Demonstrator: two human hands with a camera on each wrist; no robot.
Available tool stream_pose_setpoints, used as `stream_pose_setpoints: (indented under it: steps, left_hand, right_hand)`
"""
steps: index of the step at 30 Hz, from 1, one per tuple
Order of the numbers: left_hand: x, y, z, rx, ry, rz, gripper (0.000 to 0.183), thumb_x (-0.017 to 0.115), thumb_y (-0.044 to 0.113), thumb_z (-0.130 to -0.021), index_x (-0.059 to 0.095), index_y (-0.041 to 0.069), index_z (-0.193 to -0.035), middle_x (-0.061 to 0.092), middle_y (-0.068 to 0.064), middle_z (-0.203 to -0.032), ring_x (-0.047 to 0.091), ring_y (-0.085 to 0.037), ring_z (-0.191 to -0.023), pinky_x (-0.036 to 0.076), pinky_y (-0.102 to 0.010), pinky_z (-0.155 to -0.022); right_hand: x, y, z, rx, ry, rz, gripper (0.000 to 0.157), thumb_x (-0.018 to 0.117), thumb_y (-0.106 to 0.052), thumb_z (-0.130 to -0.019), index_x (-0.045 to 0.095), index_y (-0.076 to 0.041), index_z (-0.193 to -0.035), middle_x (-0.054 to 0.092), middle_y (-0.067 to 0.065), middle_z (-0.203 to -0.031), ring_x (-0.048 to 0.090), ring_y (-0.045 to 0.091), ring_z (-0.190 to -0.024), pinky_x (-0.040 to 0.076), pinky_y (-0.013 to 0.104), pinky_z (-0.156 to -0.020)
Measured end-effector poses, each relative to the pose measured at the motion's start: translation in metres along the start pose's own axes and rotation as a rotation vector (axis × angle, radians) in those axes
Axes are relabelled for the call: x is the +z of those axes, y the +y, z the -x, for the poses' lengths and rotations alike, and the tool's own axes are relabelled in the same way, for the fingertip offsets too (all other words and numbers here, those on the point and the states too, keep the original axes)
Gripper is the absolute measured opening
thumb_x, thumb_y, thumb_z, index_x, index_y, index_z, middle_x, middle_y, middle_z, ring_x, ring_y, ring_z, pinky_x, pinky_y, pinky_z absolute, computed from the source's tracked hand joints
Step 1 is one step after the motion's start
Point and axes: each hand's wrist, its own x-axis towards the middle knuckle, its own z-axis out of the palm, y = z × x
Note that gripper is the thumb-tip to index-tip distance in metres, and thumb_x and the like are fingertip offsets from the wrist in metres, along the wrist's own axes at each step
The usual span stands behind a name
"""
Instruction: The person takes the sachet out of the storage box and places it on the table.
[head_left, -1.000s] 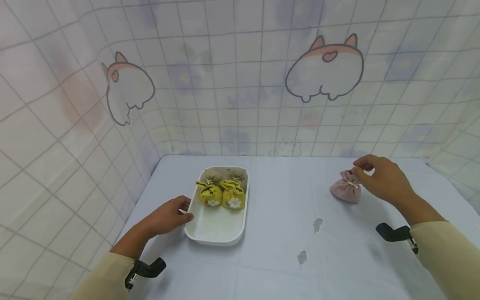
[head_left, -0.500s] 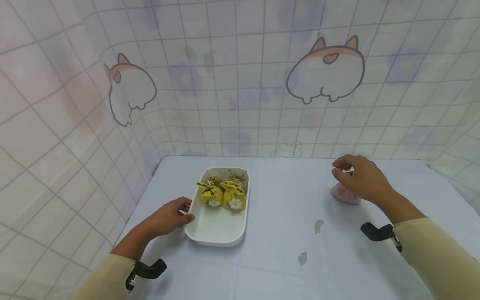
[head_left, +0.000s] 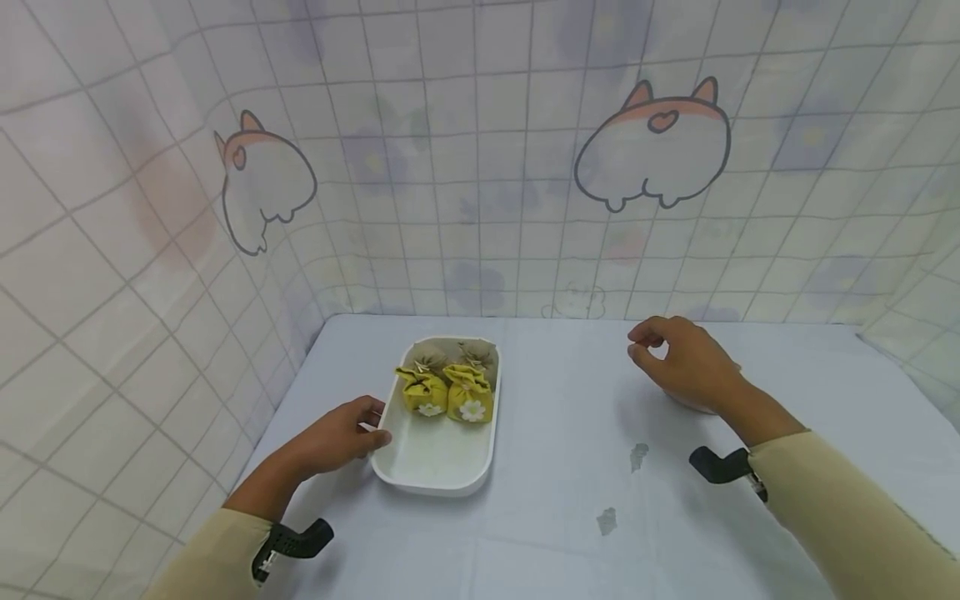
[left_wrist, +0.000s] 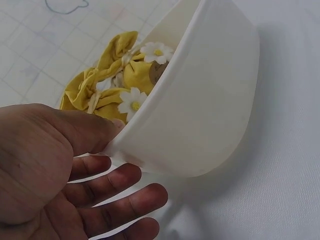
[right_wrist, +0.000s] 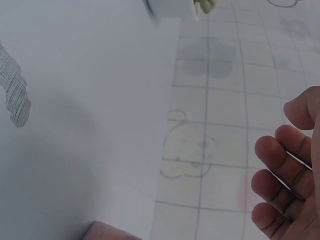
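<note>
My left hand (head_left: 341, 432) pinches the left rim of a white plastic tray (head_left: 435, 467), thumb over the edge and the other fingers outside it, as the left wrist view shows. Two yellow drawstring pouches (left_wrist: 107, 92) with white flowers sit in the tray. Behind them lie two beige pouches (head_left: 476, 354). On the right, my right hand (head_left: 686, 360) hovers above the table with loosely bent fingers and nothing between them. A pink pouch (head_left: 692, 407) stands on the table, mostly hidden behind that hand; its edge shows at the bottom of the right wrist view.
White cloth covers the table (head_left: 555, 433), with two grey-green patches (head_left: 606, 521) right of the tray. A tile-patterned curtain (head_left: 525, 167) with dog drawings hangs along the back and sides. Each forearm wears a black wrist mount (head_left: 300, 537).
My right hand has moved left, from beside the neck of the pink pouch to in front of it, and the pouch has stayed put. Left hand and tray keep their place.
</note>
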Motion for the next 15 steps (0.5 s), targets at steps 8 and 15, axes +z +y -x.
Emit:
stream_pose_setpoints:
  steps: [8, 15]
  left_hand:
    - [0.0, -0.004, -0.003, -0.01, 0.002, 0.051, 0.05, 0.074, 0.02, -0.096, 0.053, 0.003, -0.138, 0.062, -0.013, -0.128, 0.065, -0.022, -0.097, 0.056, -0.039, -0.08]
    - [0.0, -0.006, -0.003, -0.012, 0.009, 0.063, 0.051, 0.075, 0.021, -0.095, 0.053, 0.004, -0.138, 0.063, -0.013, -0.128, 0.066, -0.022, -0.099, 0.056, -0.039, -0.081]
  right_hand:
    - [0.015, -0.011, -0.007, -0.024, -0.013, -0.012, 0.023, 0.06, -0.031, -0.102, 0.069, -0.015, -0.117, 0.065, 0.008, -0.114, 0.057, 0.03, -0.106, 0.047, 0.058, -0.084]
    - [0.024, -0.018, -0.011, -0.083, -0.006, -0.027, 0.024, 0.061, -0.026, -0.102, 0.07, -0.01, -0.117, 0.066, 0.009, -0.109, 0.058, 0.032, -0.106, 0.05, 0.051, -0.086]
